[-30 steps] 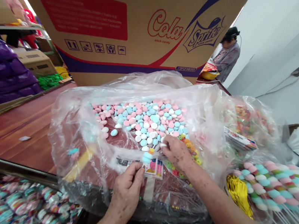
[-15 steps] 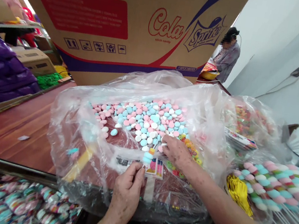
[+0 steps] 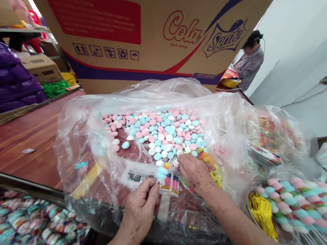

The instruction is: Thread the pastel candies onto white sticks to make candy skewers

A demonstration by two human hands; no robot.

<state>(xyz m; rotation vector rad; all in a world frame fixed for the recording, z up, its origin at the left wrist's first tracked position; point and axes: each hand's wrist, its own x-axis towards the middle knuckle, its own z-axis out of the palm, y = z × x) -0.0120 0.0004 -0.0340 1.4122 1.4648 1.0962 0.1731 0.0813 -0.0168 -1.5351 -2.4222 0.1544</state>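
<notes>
My left hand (image 3: pixel 142 202) is closed in a pinch at the lower end of a small candy skewer (image 3: pixel 162 173), which carries light blue pieces with a yellow-orange one above them. The stick itself is mostly hidden by the fingers. To the right, my right hand (image 3: pixel 195 172) has its fingers bent together at the near edge of a heap of pink, blue and white candies (image 3: pixel 162 132). Whatever lies between those fingertips is hidden. Fruit-coloured ring candies (image 3: pixel 211 165) lie just beyond the right hand. A printed card (image 3: pixel 174 185) rests under the skewer.
Clear plastic sheeting (image 3: pixel 74 158) surrounds the candies on the reddish table (image 3: pixel 7 145). A large cardboard box (image 3: pixel 107 47) stands behind. Finished candy skewers (image 3: pixel 302 202) and gold ties (image 3: pixel 262 215) sit at right. Wrapped skewers (image 3: pixel 24 220) fill a box at lower left. A person (image 3: pixel 251 66) works behind.
My right hand has drawn slightly nearer to me along the edge of the candy heap, closer to the skewer. My left hand keeps its pinch in nearly the same place.
</notes>
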